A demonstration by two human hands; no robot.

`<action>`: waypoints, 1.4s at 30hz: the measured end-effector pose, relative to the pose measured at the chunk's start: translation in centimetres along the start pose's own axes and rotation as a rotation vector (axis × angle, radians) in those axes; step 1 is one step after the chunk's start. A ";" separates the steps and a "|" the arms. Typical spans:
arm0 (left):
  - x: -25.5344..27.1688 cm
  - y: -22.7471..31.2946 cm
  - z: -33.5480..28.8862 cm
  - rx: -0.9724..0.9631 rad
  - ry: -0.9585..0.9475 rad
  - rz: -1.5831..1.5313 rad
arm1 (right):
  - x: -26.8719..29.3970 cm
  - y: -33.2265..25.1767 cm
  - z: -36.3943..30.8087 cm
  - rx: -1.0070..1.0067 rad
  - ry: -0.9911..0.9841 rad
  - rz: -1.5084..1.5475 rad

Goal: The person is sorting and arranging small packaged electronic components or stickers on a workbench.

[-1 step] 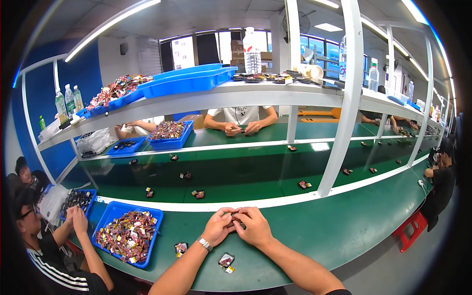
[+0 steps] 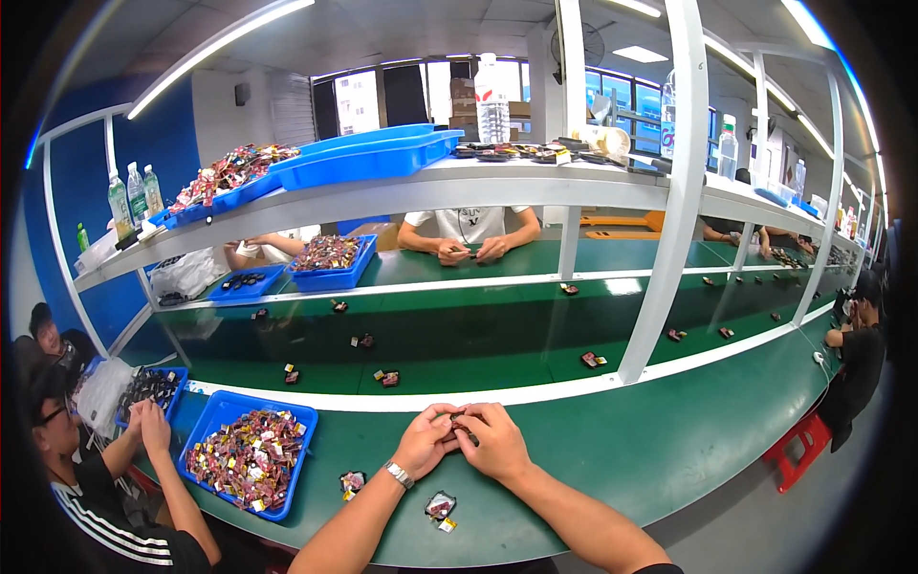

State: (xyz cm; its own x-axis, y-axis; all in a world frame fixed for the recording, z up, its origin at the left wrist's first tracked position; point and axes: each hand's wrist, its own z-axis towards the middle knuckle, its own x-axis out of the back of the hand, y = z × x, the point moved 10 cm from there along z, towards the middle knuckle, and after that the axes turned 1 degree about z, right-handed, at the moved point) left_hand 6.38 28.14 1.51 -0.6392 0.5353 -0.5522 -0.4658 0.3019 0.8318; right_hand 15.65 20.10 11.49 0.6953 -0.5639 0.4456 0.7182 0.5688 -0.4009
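Observation:
My left hand (image 2: 427, 442) and my right hand (image 2: 493, 442) meet over the green bench, fingers pinched together. Between their fingertips is a small dark and reddish electronic part (image 2: 456, 422), mostly covered by the fingers. A metal-banded watch sits on my left wrist. Nearer my body, between the forearms, lies a similar small part with a white face and a yellow tab (image 2: 441, 507). Another such part (image 2: 352, 482) rests just left of my left forearm. Farther left stands a blue tray (image 2: 312, 421) heaped with many of these red, white and yellow pieces.
Beyond a white rail runs a green conveyor belt (image 2: 478, 356) with scattered small parts. A white post (image 2: 660, 210) rises right of my hands, carrying a shelf (image 2: 430, 186) with blue trays and bottles. A co-worker (image 2: 105, 478) sits close at left; others work across and at far right.

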 end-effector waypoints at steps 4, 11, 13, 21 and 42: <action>0.3 -0.4 0.1 0.012 -0.024 0.003 | -0.2 0.1 -0.3 0.010 0.015 -0.047; -0.1 -0.3 0.1 0.017 0.004 0.025 | -0.1 0.1 -0.3 0.017 0.023 -0.075; 0.0 -0.4 0.0 0.014 -0.001 0.020 | -0.1 0.0 -0.3 0.020 0.025 -0.088; -0.2 -0.3 0.0 0.022 0.010 0.032 | -0.4 0.1 -0.3 0.053 0.039 -0.125; 2.8 5.0 -0.5 -0.423 0.467 0.766 | -1.5 13.0 3.3 -0.255 0.028 -0.189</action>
State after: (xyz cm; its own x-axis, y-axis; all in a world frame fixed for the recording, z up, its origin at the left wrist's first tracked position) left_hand 1.94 30.71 4.07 -0.9936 0.0759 0.0841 0.0523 -0.3514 0.9348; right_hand 23.82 30.37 8.27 0.5471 -0.6632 0.5107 0.8160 0.2863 -0.5022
